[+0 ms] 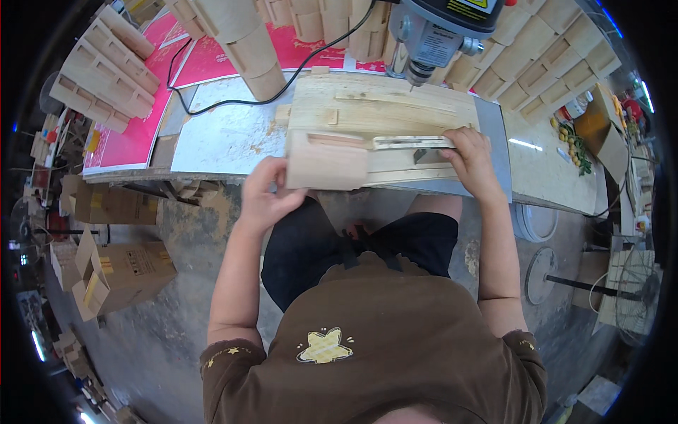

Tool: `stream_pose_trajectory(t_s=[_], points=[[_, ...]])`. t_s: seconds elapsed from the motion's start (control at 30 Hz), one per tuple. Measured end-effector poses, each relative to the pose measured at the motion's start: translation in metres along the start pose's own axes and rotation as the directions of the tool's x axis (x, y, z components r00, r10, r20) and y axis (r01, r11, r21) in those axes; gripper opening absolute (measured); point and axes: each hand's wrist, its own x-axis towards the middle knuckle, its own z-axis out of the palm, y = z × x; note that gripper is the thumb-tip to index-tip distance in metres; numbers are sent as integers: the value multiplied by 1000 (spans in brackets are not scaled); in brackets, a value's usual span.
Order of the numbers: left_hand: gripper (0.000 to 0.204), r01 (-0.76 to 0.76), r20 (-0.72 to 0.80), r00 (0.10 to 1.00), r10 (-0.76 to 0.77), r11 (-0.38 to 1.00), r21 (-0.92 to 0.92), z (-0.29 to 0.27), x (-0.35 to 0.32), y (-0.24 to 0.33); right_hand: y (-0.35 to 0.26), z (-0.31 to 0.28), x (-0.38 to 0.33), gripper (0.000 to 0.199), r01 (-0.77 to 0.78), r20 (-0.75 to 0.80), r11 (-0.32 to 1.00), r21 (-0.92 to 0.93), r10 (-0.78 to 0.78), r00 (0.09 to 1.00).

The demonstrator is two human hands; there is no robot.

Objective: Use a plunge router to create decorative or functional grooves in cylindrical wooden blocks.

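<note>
A pale wooden block (327, 168) with a long slot in its far side lies at the near edge of the wooden board on the bench; it is slightly smeared by motion. My left hand (268, 194) is closed on the block's left end, thumb at the near side and fingers partly hidden behind it. To the right, my right hand (472, 159) has its fingers closed round the right end of a narrow pale bar (409, 143) with a dark edge. The bar's left end comes close to the block. A small dark metal piece (421, 155) shows below the bar.
A drill press (441, 35) stands over the board (395, 106), its bit (413, 86) pointing down. Stacked slotted wooden blocks (106, 67) rise at far left and right (540, 56). A black cable (282, 92) crosses the bench. Cardboard boxes (127, 272) stand on the floor at left.
</note>
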Motion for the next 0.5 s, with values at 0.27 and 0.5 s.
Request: stream_pose_trajectory(t_s=[0.27,0.5], points=[[27,621,67,626,-777,445,-646,-23,12,26,-5,1,-5,28,11,15,1000,14,-11,1000],[30,734,168,559,-812,391,-555,16,17,18,-9,9,-4,27,0,21,997,84,-2,1000]])
